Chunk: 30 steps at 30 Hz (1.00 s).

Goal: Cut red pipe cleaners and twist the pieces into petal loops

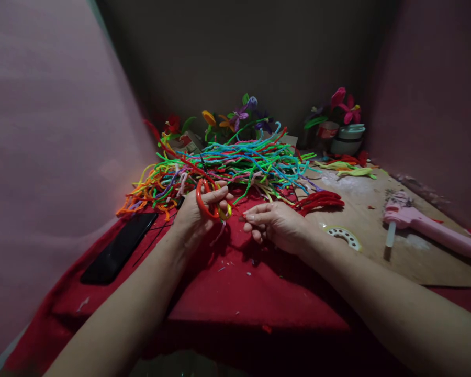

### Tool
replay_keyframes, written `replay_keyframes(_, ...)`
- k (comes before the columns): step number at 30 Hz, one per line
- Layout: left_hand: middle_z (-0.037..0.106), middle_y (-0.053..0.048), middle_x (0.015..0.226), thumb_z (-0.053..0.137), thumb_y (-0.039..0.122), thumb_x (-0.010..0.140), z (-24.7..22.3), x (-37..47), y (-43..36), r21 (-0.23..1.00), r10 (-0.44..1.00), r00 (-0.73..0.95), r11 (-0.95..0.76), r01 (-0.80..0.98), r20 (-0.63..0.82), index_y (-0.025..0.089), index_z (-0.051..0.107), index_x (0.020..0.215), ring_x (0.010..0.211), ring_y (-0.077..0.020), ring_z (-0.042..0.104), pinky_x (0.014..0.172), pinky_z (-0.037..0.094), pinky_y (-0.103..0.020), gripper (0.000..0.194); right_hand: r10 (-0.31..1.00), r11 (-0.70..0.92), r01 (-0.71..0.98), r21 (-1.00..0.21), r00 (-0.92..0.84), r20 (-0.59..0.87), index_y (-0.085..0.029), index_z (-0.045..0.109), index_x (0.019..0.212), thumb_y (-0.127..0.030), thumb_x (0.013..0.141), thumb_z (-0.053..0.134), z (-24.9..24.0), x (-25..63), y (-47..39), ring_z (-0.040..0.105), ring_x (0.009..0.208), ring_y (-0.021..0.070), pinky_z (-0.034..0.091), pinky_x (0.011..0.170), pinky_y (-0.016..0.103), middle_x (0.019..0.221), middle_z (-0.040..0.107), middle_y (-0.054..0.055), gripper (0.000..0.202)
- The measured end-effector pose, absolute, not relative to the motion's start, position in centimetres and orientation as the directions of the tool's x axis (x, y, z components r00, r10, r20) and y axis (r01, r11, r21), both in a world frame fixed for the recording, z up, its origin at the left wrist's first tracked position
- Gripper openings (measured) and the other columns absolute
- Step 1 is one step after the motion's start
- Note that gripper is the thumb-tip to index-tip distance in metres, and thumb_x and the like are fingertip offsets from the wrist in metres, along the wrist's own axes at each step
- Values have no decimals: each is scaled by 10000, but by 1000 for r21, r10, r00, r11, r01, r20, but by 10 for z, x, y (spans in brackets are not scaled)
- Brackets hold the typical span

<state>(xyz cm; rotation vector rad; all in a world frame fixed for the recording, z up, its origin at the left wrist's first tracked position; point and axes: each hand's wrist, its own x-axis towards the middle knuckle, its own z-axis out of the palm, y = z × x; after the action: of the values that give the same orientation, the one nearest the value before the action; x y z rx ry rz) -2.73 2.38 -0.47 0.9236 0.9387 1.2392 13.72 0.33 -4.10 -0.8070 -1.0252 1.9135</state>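
Note:
My left hand is closed around scissors with orange-red handles, their dark blades pointing up and away. A short yellow piece shows by its fingers, with a pale lilac strand hanging below. To its right, my right hand is closed in a pinch, and a tiny bit of red shows at the fingertips; what it belongs to is hidden. The hands are a little apart, above a red cloth. Just beyond them lies a large tangled heap of coloured pipe cleaners. A bundle of red pipe cleaners lies beyond my right hand.
At the left lies a black phone. On the brown board at the right rest a pink glue gun and a white ring with holes. Fuzzy flowers and a lidded container stand at the back.

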Motion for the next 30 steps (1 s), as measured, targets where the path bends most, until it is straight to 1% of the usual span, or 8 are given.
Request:
replay_keyframes(4, 610, -21, 625, 645, 69, 663, -9, -30, 27, 930, 988, 115, 135, -341, -101, 128, 584, 884, 447, -55, 527, 439, 449, -159, 237, 846, -340, -319, -885, -514, -140, -92, 609, 723, -152, 678, 635, -36, 137, 0, 505, 401, 61, 367, 383, 183, 582, 622, 26, 80)
replay_keyframes(10, 595, -5, 604, 676, 90, 638, -14, -28, 29, 946, 986, 155, 107, -305, -61, 127, 580, 849, 394, -34, 473, 399, 419, -153, 235, 877, -213, -372, -904, -481, -9, -110, 622, 699, -233, 669, 668, -37, 138, 0, 495, 412, 50, 363, 412, 184, 587, 624, 10, 135)
replay_keyframes(14, 575, -17, 524, 697, 163, 640, -12, -33, 32, 979, 993, 116, 55, -199, -32, 122, 571, 706, 359, -46, 448, 325, 350, -143, 149, 918, -123, -446, -887, -391, 70, -111, 636, 709, -220, 665, 654, -37, 140, 4, 495, 399, 55, 364, 406, 182, 568, 628, 12, 119)
replay_keyframes(16, 612, -45, 566, 684, 154, 647, -9, -40, 36, 982, 998, 68, 18, -189, -5, 118, 557, 696, 354, -36, 435, 325, 342, -137, 141, 945, -73, -487, -870, -312, 95, -112, 640, 707, -216, 657, 653, -34, 141, 6, 496, 403, 58, 369, 405, 181, 553, 625, 11, 116)
replay_keyframes(20, 634, -40, 620, 626, 55, 609, 1, -47, 38, 960, 972, -208, -156, -231, 108, 115, 519, 717, 403, -45, 480, 385, 379, -136, 163, 977, 3, -556, -831, -176, 122, -121, 646, 706, -212, 644, 656, -27, 145, 11, 495, 429, 65, 361, 391, 177, 549, 617, 7, 111)
replay_keyframes(23, 629, -17, 669, 588, 90, 651, 4, -44, 34, 928, 899, -266, -370, -39, 347, 154, 521, 819, 485, -85, 539, 447, 412, -167, 192, 984, -7, -575, -818, -148, 96, -118, 645, 708, -201, 636, 658, -24, 148, 14, 492, 430, 68, 356, 385, 178, 533, 602, 3, 110)
replay_keyframes(26, 619, 0, 733, 569, 139, 705, -2, -37, 26, 764, 818, 12, -543, 350, 576, 210, 529, 977, 564, -104, 552, 542, 431, -191, 283, 985, 15, -585, -811, -129, 111, -120, 643, 700, -184, 628, 653, -25, 151, 17, 493, 443, 68, 358, 391, 180, 544, 598, 4, 97)
replay_keyframes(30, 641, -35, 839, 514, 145, 741, -16, -33, 22, 356, 767, 366, -590, 724, 528, 230, 505, 1124, 715, -169, 596, 679, 423, -247, 392, 988, 52, -570, -820, -93, 127, -106, 634, 684, -172, 632, 633, -27, 153, 21, 486, 437, 62, 346, 383, 179, 547, 593, 8, 84)
